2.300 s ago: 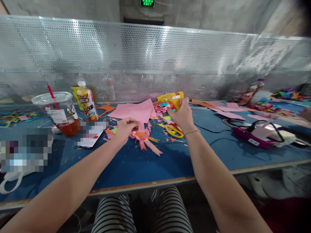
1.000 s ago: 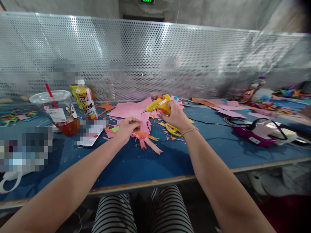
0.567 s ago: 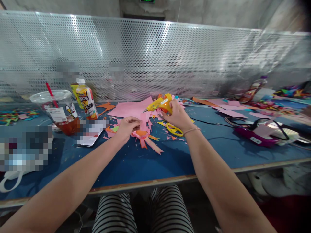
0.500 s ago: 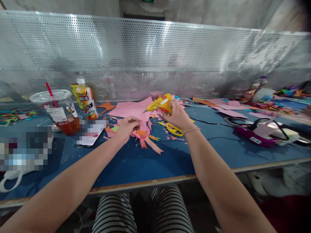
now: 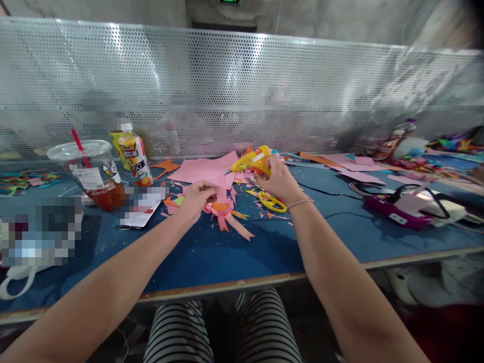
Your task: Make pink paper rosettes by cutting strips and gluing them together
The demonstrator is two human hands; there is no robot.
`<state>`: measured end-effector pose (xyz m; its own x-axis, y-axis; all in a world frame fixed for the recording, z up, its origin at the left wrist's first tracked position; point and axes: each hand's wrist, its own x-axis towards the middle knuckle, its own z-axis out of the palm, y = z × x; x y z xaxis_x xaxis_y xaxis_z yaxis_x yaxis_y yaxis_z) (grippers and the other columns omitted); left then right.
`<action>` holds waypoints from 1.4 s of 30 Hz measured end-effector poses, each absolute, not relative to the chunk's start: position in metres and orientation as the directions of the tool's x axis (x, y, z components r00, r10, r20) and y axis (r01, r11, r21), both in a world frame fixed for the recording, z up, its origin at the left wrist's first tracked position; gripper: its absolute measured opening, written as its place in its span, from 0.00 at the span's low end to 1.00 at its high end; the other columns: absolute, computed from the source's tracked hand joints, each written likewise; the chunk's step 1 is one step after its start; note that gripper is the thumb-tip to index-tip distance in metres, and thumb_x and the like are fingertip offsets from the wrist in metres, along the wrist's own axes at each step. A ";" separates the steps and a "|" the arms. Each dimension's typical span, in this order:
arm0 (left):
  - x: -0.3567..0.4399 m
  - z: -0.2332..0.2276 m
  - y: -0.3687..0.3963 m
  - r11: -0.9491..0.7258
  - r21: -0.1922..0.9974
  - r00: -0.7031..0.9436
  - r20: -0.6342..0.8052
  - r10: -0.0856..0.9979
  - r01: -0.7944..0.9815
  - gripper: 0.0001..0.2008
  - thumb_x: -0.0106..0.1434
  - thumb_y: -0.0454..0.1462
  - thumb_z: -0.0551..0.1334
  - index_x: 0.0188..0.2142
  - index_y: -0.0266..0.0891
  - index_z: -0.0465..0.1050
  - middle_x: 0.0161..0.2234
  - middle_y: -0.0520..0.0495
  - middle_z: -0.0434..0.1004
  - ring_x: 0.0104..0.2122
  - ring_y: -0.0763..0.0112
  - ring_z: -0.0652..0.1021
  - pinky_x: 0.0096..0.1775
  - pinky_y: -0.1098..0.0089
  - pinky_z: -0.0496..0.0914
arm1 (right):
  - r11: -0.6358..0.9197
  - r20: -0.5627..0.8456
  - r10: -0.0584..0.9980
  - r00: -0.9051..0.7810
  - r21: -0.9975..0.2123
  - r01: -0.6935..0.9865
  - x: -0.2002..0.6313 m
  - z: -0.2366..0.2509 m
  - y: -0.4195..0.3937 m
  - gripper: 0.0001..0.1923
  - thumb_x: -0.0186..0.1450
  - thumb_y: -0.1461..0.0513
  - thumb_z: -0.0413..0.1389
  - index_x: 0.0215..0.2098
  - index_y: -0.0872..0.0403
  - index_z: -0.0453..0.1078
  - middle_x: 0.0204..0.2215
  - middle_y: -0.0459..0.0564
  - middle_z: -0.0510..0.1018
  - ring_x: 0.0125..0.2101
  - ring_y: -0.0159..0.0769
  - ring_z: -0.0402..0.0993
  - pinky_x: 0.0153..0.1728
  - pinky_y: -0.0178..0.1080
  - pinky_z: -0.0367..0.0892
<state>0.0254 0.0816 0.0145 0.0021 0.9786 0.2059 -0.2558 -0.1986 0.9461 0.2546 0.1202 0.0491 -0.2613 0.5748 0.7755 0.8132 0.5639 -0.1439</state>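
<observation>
Left hand: our left hand (image 5: 196, 200) has thumb and forefinger pinched together on the left edge of the pink strip (image 5: 222, 187), just in front of the big pink sheet (image 5: 202, 170); the other fingers are curled in.
Right hand: our right hand (image 5: 279, 180) is closed round the handle of the yellow glue gun (image 5: 252, 161), to the right of the pink sheet.
Nozzle: it points left, near the top end of the strip and over the right part of the pink sheet; we cannot tell whether it touches paper.
Rosette: the paper rosette (image 5: 229, 210) lies at the lower end of the strip, in front of the pink sheet, its tails spread toward us.
Scissors: the yellow-handled scissors (image 5: 273, 202) lie right of the pink sheet, below the gun, partly hidden by our right hand.
Drinks: the cup (image 5: 102, 194) and the bottle (image 5: 136, 160) stand left of the pink sheet.
Change: about two seconds ago we held the gun higher and farther right of the pink sheet; now its nozzle is down by the strip. Our left hand's pinch looks nearly the same.
</observation>
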 end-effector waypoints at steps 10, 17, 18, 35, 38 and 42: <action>0.025 0.015 0.082 -0.203 0.946 0.004 0.210 0.978 -0.251 0.09 0.41 0.35 0.68 0.23 0.35 0.71 0.20 0.53 0.70 0.20 0.79 0.70 0.27 0.74 0.65 | 0.561 0.781 0.559 -0.278 -0.109 0.821 0.256 0.050 0.120 0.14 0.56 0.58 0.54 0.31 0.52 0.51 0.26 0.45 0.59 0.25 0.33 0.59 0.24 0.37 0.57; 0.024 0.015 0.082 -0.210 0.947 -0.001 0.216 0.976 -0.245 0.10 0.41 0.36 0.68 0.23 0.35 0.71 0.19 0.53 0.70 0.20 0.78 0.70 0.26 0.73 0.65 | 0.545 0.759 0.595 -0.264 -0.140 0.827 0.258 0.050 0.120 0.13 0.57 0.57 0.53 0.32 0.51 0.51 0.26 0.45 0.59 0.26 0.35 0.60 0.25 0.39 0.58; 0.024 0.015 0.082 -0.208 0.947 0.000 0.214 0.977 -0.246 0.10 0.41 0.36 0.68 0.23 0.35 0.71 0.20 0.53 0.70 0.20 0.78 0.70 0.27 0.73 0.65 | 0.545 0.758 0.597 -0.262 -0.143 0.826 0.259 0.050 0.121 0.13 0.57 0.57 0.53 0.33 0.51 0.51 0.26 0.45 0.59 0.26 0.35 0.60 0.25 0.39 0.58; 0.029 0.018 0.078 -0.174 0.962 0.001 0.178 0.984 -0.208 0.11 0.39 0.37 0.69 0.21 0.35 0.69 0.18 0.53 0.69 0.20 0.78 0.70 0.27 0.73 0.66 | 0.520 0.778 0.571 -0.262 -0.095 0.849 0.250 0.054 0.114 0.14 0.56 0.56 0.54 0.31 0.51 0.51 0.26 0.47 0.62 0.28 0.37 0.62 0.24 0.37 0.55; 0.029 0.017 0.079 -0.168 0.964 -0.004 0.170 0.985 -0.206 0.11 0.39 0.36 0.69 0.21 0.35 0.69 0.18 0.53 0.69 0.20 0.78 0.70 0.27 0.72 0.66 | 0.508 0.780 0.569 -0.261 -0.084 0.857 0.249 0.054 0.114 0.14 0.56 0.55 0.54 0.31 0.51 0.52 0.27 0.47 0.63 0.28 0.37 0.63 0.24 0.37 0.55; 0.028 0.016 0.080 -0.178 0.964 -0.002 0.181 0.983 -0.195 0.11 0.39 0.36 0.69 0.22 0.35 0.70 0.18 0.53 0.70 0.20 0.77 0.71 0.28 0.72 0.67 | 0.498 0.791 0.560 -0.246 -0.084 0.863 0.250 0.052 0.115 0.15 0.56 0.54 0.53 0.32 0.52 0.53 0.27 0.47 0.63 0.28 0.37 0.63 0.23 0.37 0.55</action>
